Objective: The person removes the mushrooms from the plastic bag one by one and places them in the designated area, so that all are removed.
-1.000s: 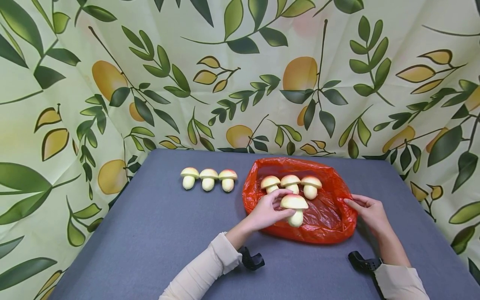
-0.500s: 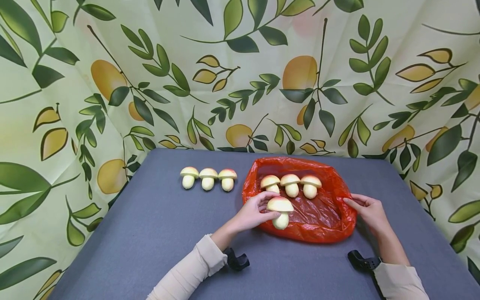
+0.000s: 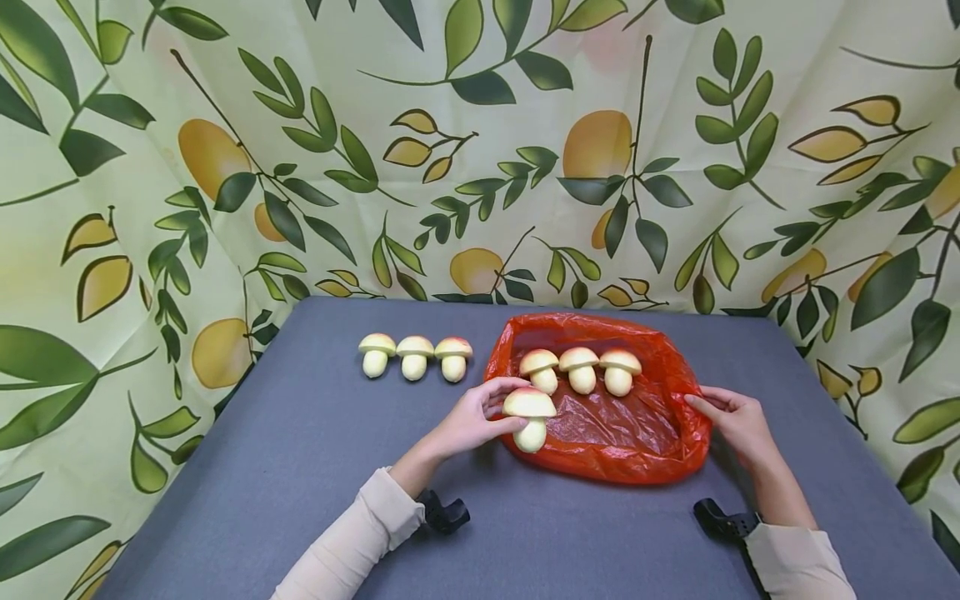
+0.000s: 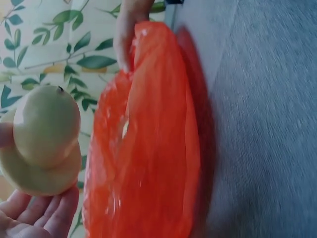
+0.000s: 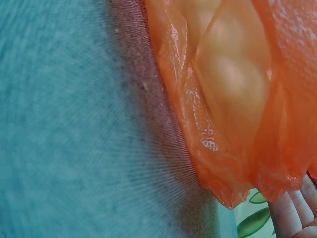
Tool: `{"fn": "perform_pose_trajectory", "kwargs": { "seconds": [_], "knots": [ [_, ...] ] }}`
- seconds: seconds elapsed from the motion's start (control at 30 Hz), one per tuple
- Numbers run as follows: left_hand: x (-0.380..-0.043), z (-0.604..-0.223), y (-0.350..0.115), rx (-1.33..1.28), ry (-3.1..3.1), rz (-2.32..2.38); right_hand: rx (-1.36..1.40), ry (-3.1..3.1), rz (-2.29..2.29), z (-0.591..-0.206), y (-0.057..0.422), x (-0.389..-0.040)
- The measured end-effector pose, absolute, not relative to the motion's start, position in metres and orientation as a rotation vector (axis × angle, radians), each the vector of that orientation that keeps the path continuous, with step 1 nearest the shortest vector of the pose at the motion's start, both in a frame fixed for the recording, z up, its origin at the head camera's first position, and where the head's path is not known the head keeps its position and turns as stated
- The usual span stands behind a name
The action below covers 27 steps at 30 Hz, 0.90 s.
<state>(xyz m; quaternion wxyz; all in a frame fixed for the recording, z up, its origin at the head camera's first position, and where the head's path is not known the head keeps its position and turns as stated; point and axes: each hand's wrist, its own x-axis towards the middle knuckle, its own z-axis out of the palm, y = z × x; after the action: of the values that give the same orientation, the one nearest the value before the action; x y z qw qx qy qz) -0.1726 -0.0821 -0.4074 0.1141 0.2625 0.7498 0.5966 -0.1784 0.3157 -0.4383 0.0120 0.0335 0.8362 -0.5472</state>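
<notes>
My left hand [image 3: 471, 419] holds a toy mushroom [image 3: 530, 414] between thumb and fingers, raised over the left front rim of a red plastic bag [image 3: 600, 472]. In the left wrist view the held mushroom [image 4: 47, 129] shows its rounded pale stem, with fingers under its cap. Inside the bag, three more mushrooms [image 3: 579, 371] lie in a row along the back. On the bag's right edge, my right hand [image 3: 738, 425] pinches the plastic with thumb and fingers. Through the bag's wall, blurred pale shapes show in the right wrist view.
Three matching mushrooms [image 3: 415, 358] lie in a row on the grey table [image 3: 300, 467], left of the bag. A leaf-and-fruit patterned cloth [image 3: 510, 125] hangs behind the table and along its sides.
My left hand has carried its mushroom leftward, from over the middle of the bag to its left front rim. The right hand stays at the bag's right edge.
</notes>
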Motion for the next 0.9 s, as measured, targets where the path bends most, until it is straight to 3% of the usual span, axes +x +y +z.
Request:
{"fn": "perform_pose_trajectory", "kwargs": {
  "seconds": [0.9],
  "knots": [
    [-0.178,-0.421,-0.138,0.789,2.135,1.794,0.071,2.622,-1.742,-0.441,0.314,-0.181]
  ]
}}
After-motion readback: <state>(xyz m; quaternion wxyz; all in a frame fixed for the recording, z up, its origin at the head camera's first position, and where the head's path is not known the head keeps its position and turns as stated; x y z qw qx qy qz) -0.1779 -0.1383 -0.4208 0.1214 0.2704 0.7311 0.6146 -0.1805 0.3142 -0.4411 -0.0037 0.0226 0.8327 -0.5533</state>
